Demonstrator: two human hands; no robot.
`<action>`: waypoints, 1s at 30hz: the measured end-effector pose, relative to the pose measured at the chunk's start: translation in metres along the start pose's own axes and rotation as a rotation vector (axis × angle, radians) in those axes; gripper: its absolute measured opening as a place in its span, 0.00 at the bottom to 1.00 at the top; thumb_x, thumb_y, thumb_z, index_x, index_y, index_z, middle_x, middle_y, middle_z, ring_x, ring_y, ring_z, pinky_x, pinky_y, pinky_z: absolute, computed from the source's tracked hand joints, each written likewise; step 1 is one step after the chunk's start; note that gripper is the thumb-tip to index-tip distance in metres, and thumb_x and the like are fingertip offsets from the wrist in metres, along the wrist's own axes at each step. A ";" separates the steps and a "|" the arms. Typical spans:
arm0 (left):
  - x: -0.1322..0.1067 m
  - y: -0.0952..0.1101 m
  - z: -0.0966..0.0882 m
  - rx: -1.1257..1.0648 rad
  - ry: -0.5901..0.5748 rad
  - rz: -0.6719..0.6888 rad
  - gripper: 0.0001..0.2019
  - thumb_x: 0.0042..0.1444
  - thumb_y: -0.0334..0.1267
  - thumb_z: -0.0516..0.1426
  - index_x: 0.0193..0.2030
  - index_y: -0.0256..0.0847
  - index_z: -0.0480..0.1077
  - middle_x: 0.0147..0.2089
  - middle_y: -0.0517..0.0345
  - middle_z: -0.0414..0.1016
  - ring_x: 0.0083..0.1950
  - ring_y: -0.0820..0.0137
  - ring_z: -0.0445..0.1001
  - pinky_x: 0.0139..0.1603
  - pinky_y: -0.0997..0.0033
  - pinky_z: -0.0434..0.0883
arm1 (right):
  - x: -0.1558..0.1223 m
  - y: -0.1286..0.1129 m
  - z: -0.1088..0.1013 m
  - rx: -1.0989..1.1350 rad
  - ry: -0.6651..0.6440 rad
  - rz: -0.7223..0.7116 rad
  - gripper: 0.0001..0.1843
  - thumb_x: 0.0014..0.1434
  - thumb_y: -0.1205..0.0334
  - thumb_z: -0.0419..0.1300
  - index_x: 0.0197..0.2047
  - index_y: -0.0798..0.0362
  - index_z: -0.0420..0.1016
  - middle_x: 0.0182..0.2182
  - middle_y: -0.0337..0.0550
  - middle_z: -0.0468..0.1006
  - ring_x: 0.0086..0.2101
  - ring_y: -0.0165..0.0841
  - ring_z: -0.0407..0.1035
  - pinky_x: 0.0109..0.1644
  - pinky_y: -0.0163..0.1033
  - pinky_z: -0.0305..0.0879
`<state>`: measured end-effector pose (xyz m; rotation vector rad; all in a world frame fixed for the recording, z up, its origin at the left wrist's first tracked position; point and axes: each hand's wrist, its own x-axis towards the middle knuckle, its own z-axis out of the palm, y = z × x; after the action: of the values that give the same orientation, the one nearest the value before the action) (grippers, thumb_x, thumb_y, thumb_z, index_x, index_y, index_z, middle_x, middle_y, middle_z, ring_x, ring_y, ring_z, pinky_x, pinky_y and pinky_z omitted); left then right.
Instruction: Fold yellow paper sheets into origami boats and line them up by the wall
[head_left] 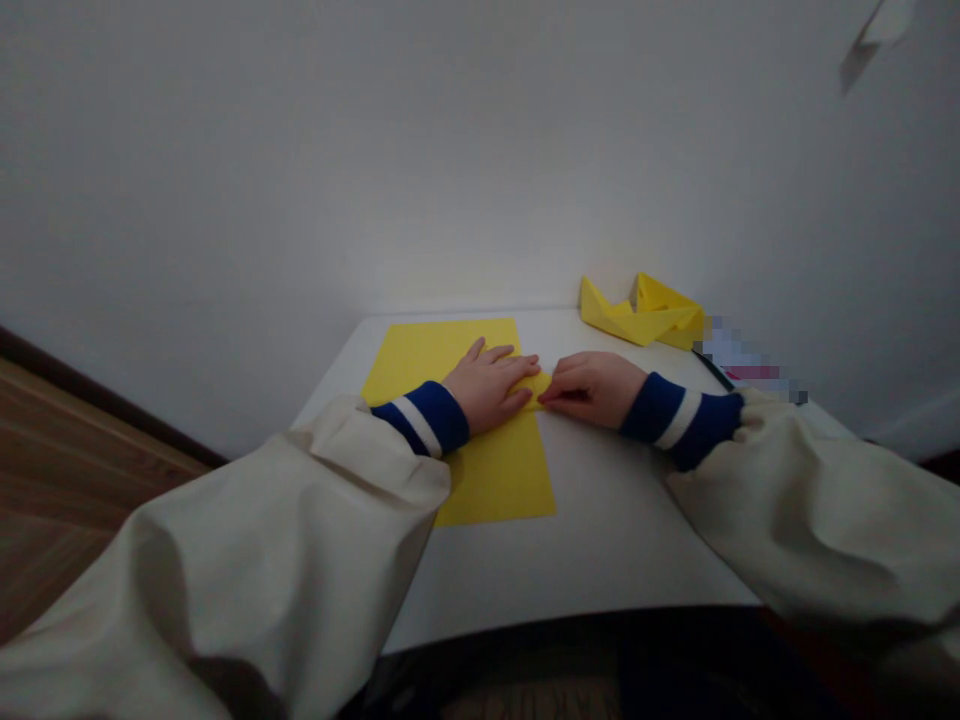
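A yellow sheet of paper (495, 470) lies on the white table (600, 530). My left hand (491, 385) rests flat on it, fingers stretched out toward the sheet's right edge. My right hand (592, 388) is curled, its fingertips pinching the paper's right edge at a small fold beside the left fingertips. Both arms wear cream sleeves with blue and white cuffs.
Folded yellow paper shapes (641, 312) sit at the table's far right corner against the white wall. A dark pen (716, 372) and a blurred item (750, 365) lie next to them. Wooden floor (67, 470) shows at the left.
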<state>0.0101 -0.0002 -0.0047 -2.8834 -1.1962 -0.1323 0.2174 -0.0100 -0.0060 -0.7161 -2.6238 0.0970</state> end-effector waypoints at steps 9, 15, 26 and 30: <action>-0.001 0.004 -0.003 0.013 -0.059 -0.008 0.28 0.61 0.55 0.41 0.62 0.43 0.56 0.66 0.55 0.55 0.67 0.56 0.50 0.65 0.41 0.37 | 0.003 -0.016 -0.011 -0.223 -0.134 -0.062 0.15 0.60 0.60 0.50 0.34 0.50 0.78 0.28 0.41 0.75 0.30 0.30 0.66 0.33 0.35 0.55; -0.001 0.001 -0.001 -0.037 -0.068 -0.035 0.30 0.59 0.59 0.41 0.62 0.44 0.56 0.66 0.54 0.55 0.67 0.56 0.50 0.64 0.42 0.41 | 0.006 -0.023 -0.015 -0.325 -0.230 -0.043 0.16 0.62 0.60 0.48 0.39 0.48 0.77 0.30 0.41 0.76 0.28 0.30 0.65 0.30 0.36 0.51; 0.001 0.001 0.004 -0.082 -0.097 -0.051 0.31 0.58 0.57 0.44 0.64 0.41 0.53 0.68 0.52 0.50 0.68 0.54 0.46 0.64 0.41 0.45 | 0.003 -0.018 -0.013 -0.335 -0.217 -0.130 0.16 0.62 0.63 0.48 0.40 0.51 0.77 0.30 0.43 0.76 0.32 0.31 0.66 0.32 0.36 0.53; 0.002 -0.002 0.002 -0.095 -0.138 -0.061 0.31 0.58 0.56 0.46 0.64 0.42 0.52 0.69 0.53 0.48 0.69 0.53 0.44 0.64 0.41 0.44 | 0.004 -0.016 -0.012 -0.334 -0.266 -0.131 0.15 0.60 0.64 0.49 0.35 0.52 0.78 0.31 0.43 0.76 0.31 0.30 0.66 0.32 0.36 0.54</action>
<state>0.0098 0.0027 -0.0070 -2.9817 -1.3365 0.0103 0.2115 -0.0219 0.0091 -0.6741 -2.9730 -0.3112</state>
